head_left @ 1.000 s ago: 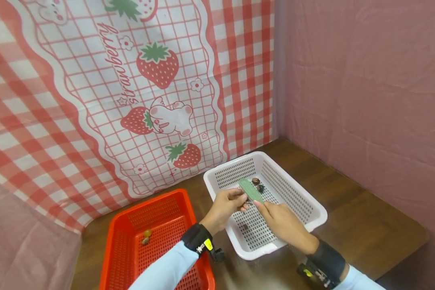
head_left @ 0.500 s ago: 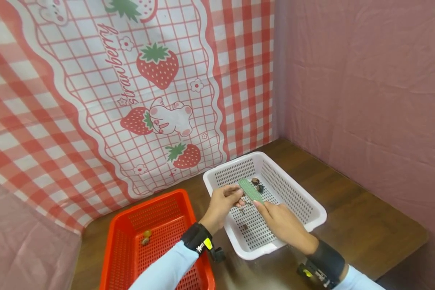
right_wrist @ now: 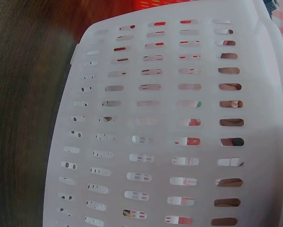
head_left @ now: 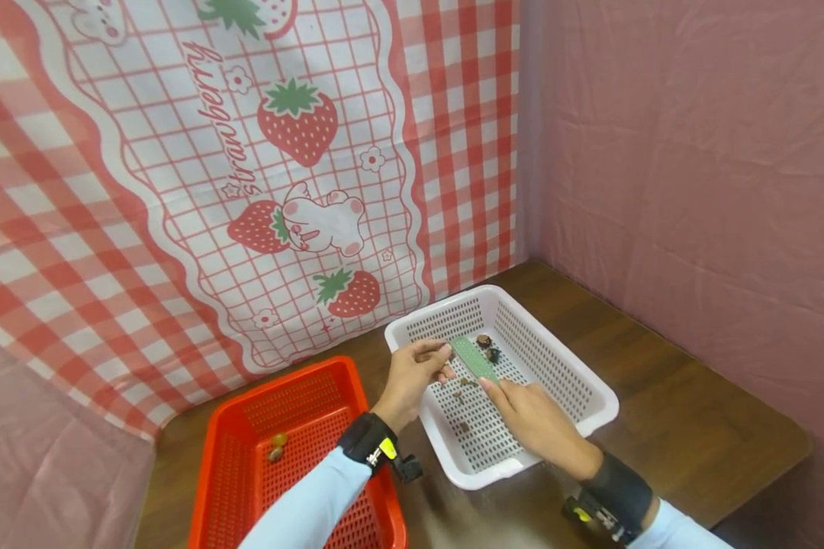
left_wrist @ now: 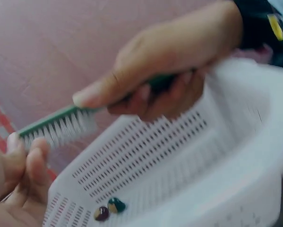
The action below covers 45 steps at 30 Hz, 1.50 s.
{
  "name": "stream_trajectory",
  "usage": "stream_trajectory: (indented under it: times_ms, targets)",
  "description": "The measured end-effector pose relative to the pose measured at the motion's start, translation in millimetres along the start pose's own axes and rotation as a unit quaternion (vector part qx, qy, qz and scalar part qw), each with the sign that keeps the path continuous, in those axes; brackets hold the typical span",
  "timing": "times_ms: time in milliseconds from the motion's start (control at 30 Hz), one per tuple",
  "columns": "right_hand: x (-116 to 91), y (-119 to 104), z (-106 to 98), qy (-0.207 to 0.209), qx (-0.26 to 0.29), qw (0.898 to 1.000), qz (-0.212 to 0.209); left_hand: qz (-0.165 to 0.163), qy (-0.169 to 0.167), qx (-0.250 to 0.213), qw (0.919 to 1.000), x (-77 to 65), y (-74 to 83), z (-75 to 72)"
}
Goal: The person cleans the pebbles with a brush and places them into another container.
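Observation:
My right hand grips the handle of a green cleaning brush, thumb along its back. White bristles face down in the left wrist view. My left hand is at the brush's far end, thumb and fingers pinching a small dark piece, mostly hidden by the fingertips. Both hands are over a white perforated basket. In it lie a dark red and tan glossy piece and a green and tan one. Several small brownish pieces lie nearer the hands.
A red perforated basket stands to the left, holding a yellow piece and a brownish piece. Both baskets stand on a brown wooden table. A strawberry-print cloth and a pink cloth hang behind.
My left hand has shifted up and left toward the brush's far end, uncovering small brownish pieces in the white basket. My right hand and the brush have barely moved.

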State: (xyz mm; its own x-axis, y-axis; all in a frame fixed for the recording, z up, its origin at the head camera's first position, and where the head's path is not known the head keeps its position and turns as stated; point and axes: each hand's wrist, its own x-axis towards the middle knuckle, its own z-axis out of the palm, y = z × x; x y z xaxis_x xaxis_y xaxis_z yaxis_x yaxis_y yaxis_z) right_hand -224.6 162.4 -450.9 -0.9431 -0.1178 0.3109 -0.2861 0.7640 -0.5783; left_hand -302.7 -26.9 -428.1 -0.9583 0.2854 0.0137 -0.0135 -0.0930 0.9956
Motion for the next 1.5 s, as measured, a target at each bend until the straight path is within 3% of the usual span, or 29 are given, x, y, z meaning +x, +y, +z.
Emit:
stream_trajectory:
  times_ms: [167,233,400,600,800,1000,1200,1400,1500]
  targets:
    - [-1.3,0.0,-0.8,-0.004,-0.006,1.000,0.003,-0.021,-0.076,0.088,0.9930,-4.0,-2.8,0.8]
    - [-1.4,-1.0,-0.9,-0.005,-0.004,1.000,0.004,-0.022,-0.064,0.079,0.9945,-3.9,-1.6,0.9]
    - [-0.7,-2.7,-0.6,-0.001,0.010,1.000,0.005,-0.030,0.005,-0.014,0.9994,1.5,1.0,-0.4]
    - [-1.1,-1.1,-0.1,0.003,0.008,1.000,0.005,-0.041,-0.033,0.004,0.9986,-2.4,-3.0,2.4]
    - [-0.1,-0.1,0.7,0.008,0.018,1.000,-0.002,-0.012,0.002,-0.030,0.9995,-0.1,-1.6,-0.9]
    - [-0.9,0.5,0.7,0.007,0.016,1.000,-0.002,-0.024,-0.057,0.046,0.9970,-1.7,-5.8,0.9]
    - [-1.7,0.9,0.8,0.012,0.020,1.000,-0.012,-0.008,0.006,-0.034,0.9994,1.2,-5.9,2.3]
    - [-3.0,0.8,0.6,0.009,0.027,1.000,-0.005,-0.023,-0.055,0.025,0.9979,-1.3,-7.3,2.5]
    - [-2.4,0.9,1.0,0.011,0.028,1.000,-0.006,-0.016,-0.038,-0.003,0.9992,-0.6,-7.4,2.7]
